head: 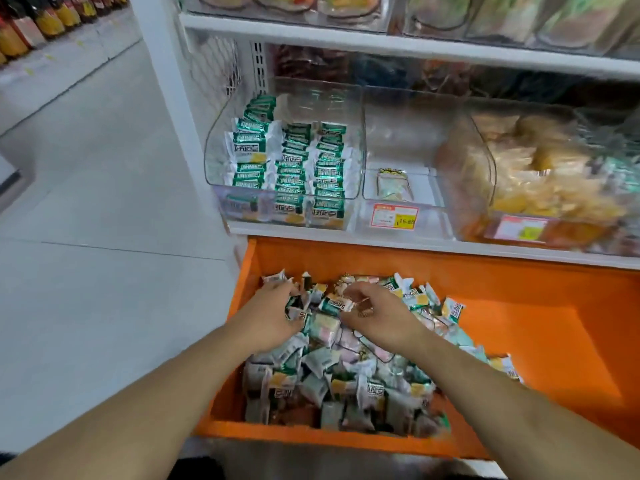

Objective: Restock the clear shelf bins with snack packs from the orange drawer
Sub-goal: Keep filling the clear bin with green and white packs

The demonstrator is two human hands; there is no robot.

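Observation:
The orange drawer (519, 306) stands pulled out below the shelf, its left half heaped with small green-and-white snack packs (332, 382). Both hands are down in the heap's far end. My left hand (273, 313) curls its fingers around a clump of packs. My right hand (377, 313) curls over packs beside it, with one pack (337, 303) between the two hands. On the shelf above, the left clear bin (221, 150) holds neat rows of the same green packs. The middle clear bin (398, 188) holds a single small pack (393, 183).
A third clear bin (485, 161) on the right is full of yellow snack bags. A price tag (394, 216) hangs on the middle bin's front. More bins sit on the shelf above. Grey aisle floor lies to the left, with bottles (41, 19) shelved at the far left.

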